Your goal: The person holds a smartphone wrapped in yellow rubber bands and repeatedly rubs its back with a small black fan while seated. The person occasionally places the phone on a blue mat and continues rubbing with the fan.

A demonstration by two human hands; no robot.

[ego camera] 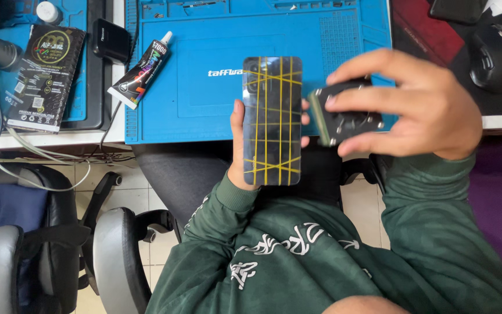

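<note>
My left hand (238, 152) holds a dark smartphone (272, 121) upright, back side facing me, wrapped with several crossing yellow rubber bands. Only the thumb at its left edge and fingertips at its right edge show. My right hand (409, 106) grips a small black clamp-like metal tool (347, 113) just right of the phone, close to its upper right edge but apart from it. Both arms wear dark green sleeves.
A blue work mat (193, 87) covers the desk ahead. On it lies a black glue tube (142, 71). A black printed packet (43, 77) and small black box (110, 39) lie at left; a black mouse (497, 57) at right. Grey chairs (117, 256) stand below left.
</note>
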